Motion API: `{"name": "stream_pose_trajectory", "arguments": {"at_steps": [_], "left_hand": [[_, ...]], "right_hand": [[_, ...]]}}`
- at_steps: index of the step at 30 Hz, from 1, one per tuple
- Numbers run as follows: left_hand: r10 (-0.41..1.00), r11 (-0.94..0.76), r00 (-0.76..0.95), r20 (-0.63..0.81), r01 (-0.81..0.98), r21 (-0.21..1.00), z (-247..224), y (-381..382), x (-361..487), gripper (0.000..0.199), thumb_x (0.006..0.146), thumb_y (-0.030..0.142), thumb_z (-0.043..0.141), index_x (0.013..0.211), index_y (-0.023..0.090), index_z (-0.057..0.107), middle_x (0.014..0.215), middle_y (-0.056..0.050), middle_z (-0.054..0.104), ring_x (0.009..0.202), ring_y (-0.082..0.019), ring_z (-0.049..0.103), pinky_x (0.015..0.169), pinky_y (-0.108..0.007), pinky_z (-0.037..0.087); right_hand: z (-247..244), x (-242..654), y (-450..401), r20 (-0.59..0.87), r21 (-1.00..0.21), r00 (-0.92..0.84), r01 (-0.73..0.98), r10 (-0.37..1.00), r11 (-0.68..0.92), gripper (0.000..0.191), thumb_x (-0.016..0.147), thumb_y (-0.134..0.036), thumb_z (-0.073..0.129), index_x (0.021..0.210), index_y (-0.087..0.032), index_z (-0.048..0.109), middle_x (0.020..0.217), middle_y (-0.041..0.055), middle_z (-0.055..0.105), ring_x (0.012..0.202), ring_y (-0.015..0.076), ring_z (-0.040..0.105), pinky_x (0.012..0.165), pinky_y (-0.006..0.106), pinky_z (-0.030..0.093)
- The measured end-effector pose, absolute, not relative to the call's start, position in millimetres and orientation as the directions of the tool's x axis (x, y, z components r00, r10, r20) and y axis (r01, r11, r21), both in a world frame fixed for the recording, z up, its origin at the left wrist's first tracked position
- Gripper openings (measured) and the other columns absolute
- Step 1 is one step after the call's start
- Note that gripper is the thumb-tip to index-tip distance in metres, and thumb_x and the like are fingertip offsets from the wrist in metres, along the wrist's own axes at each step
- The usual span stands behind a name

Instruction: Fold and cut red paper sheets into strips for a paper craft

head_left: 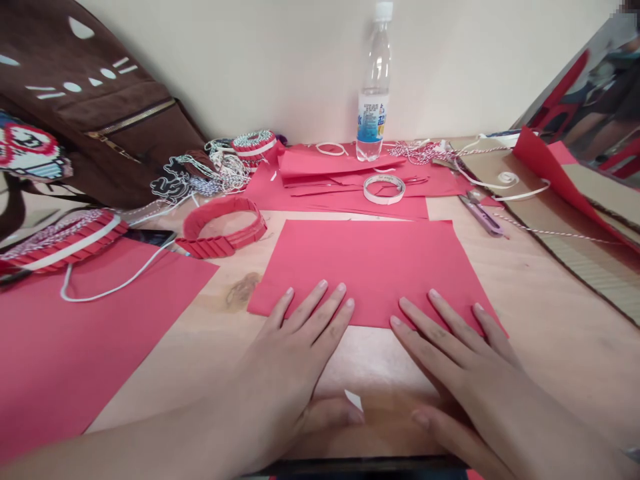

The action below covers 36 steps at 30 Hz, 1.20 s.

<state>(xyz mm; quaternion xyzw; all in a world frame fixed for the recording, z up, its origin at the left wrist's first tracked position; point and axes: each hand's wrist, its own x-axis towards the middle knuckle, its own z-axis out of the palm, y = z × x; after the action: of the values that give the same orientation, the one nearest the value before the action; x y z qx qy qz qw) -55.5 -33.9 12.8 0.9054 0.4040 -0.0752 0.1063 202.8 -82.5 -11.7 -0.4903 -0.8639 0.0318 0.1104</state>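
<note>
A sheet of red paper (pixel 370 260) lies flat on the wooden table in front of me, and its near edge looks folded. My left hand (pixel 305 347) rests with spread fingers on the left part of that near edge. On the right part, my right hand (pixel 455 353) lies likewise, fingers stretched out and apart. Both thumbs reach down toward the table's front edge. Close to the left thumb is a small white scrap (pixel 353 400). Neither hand grips anything.
Behind the sheet are more red paper, a tape roll (pixel 384 190) and a plastic bottle (pixel 374 100). A pleated red ring (pixel 223 227) lies left, near another red sheet (pixel 100 320). A purple-handled cutter (pixel 483 213) and cardboard (pixel 575 227) are right. A brown backpack (pixel 100 100) leans left.
</note>
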Motion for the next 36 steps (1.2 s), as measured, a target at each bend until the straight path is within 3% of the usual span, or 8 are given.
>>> {"name": "stream_pose_trajectory", "arguments": {"at_steps": [5, 8, 11, 20, 25, 28, 31, 36], "left_hand": [[0.65, -0.704, 0.728, -0.22, 0.685, 0.187, 18.2, -34.3, -50.6, 0.098, 0.075, 0.082, 0.035, 0.151, 0.021, 0.021, 0.154, -0.013, 0.029, 0.143, -0.036, 0.021, 0.113, -0.063, 0.006], [0.549, -0.741, 0.792, -0.269, 0.609, 0.281, 26.9, -32.4, -42.5, 0.099, 0.074, 0.083, 0.035, 0.15, 0.02, 0.024, 0.151, -0.013, 0.035, 0.142, -0.032, 0.028, 0.116, -0.057, 0.01], [0.542, -0.735, 0.801, -0.252, 0.598, 0.32, 30.6, -31.6, -38.3, 0.097, 0.075, 0.081, 0.036, 0.15, 0.019, 0.027, 0.151, -0.012, 0.035, 0.142, -0.029, 0.029, 0.117, -0.049, 0.016], [0.7, -0.657, 0.68, -0.219, 0.733, 0.175, 36.8, -42.7, -74.0, 0.082, 0.085, 0.07, 0.04, 0.149, 0.019, 0.03, 0.153, -0.009, 0.031, 0.141, -0.028, 0.031, 0.116, -0.045, 0.025], [0.773, -0.619, 0.625, -0.11, 0.781, 0.08, 31.2, -50.4, -114.8, 0.075, 0.088, 0.064, 0.042, 0.149, 0.024, 0.029, 0.154, -0.005, 0.029, 0.144, -0.026, 0.022, 0.119, -0.045, 0.015], [0.827, -0.554, 0.554, -0.097, 0.832, 0.027, 30.5, -52.6, -131.7, 0.077, 0.088, 0.065, 0.041, 0.148, 0.019, 0.031, 0.156, -0.007, 0.022, 0.146, -0.027, 0.015, 0.119, -0.046, 0.016], [0.844, -0.521, 0.522, -0.127, 0.852, 0.039, 37.5, -53.3, -137.7, 0.077, 0.089, 0.064, 0.037, 0.148, 0.014, 0.031, 0.157, -0.009, 0.016, 0.146, -0.027, 0.013, 0.118, -0.047, 0.016], [0.79, -0.57, 0.593, -0.154, 0.804, 0.171, 52.4, -63.7, -126.7, 0.066, 0.096, 0.056, 0.023, 0.149, 0.016, 0.027, 0.157, -0.007, 0.017, 0.146, -0.024, 0.01, 0.118, -0.047, 0.012]], "right_hand": [[-16.4, 201.5, -83.0, 0.152, -0.165, -0.49, 0.844, 0.858, 0.511, 0.07, 0.087, -0.057, 0.046, 0.15, -0.034, 0.025, 0.15, 0.0048, 0.039, 0.135, 0.0395, 0.038, 0.102, 0.064, 0.036], [-11.6, 200.3, -82.0, 0.113, -0.184, -0.485, 0.847, 0.867, 0.498, 0.069, 0.088, -0.057, 0.045, 0.15, -0.034, 0.025, 0.151, 0.0042, 0.036, 0.137, 0.0389, 0.034, 0.102, 0.065, 0.035], [-1.8, 198.8, -79.4, 0.015, -0.21, -0.473, 0.86, 0.881, 0.465, 0.067, 0.088, -0.059, 0.042, 0.15, -0.035, 0.027, 0.15, 0.0033, 0.037, 0.138, 0.0389, 0.031, 0.103, 0.067, 0.033], [7.1, 195.2, -78.6, -0.13, -0.252, -0.411, 0.894, 0.902, 0.371, 0.065, 0.09, -0.065, 0.033, 0.148, -0.034, 0.031, 0.154, 0.002, 0.029, 0.143, 0.0352, 0.018, 0.109, 0.067, 0.021], [9.4, 196.9, -79.4, -0.141, -0.279, -0.416, 0.887, 0.898, 0.367, 0.065, 0.091, -0.065, 0.031, 0.149, -0.034, 0.028, 0.156, 0.0025, 0.024, 0.144, 0.0351, 0.012, 0.109, 0.068, 0.017], [10.3, 197.7, -79.5, -0.14, -0.295, -0.428, 0.879, 0.893, 0.375, 0.066, 0.092, -0.064, 0.03, 0.15, -0.032, 0.026, 0.156, 0.0041, 0.023, 0.145, 0.0352, 0.01, 0.109, 0.069, 0.016], [10.5, 199.3, -79.5, -0.14, -0.3, -0.44, 0.872, 0.887, 0.386, 0.067, 0.092, -0.063, 0.03, 0.15, -0.03, 0.025, 0.157, 0.0063, 0.022, 0.145, 0.0344, 0.009, 0.11, 0.067, 0.013], [15.5, 203.4, -78.4, -0.144, -0.318, -0.485, 0.848, 0.862, 0.424, 0.069, 0.091, -0.062, 0.034, 0.15, -0.028, 0.026, 0.157, 0.0067, 0.023, 0.145, 0.0341, 0.009, 0.11, 0.067, 0.011]]}}
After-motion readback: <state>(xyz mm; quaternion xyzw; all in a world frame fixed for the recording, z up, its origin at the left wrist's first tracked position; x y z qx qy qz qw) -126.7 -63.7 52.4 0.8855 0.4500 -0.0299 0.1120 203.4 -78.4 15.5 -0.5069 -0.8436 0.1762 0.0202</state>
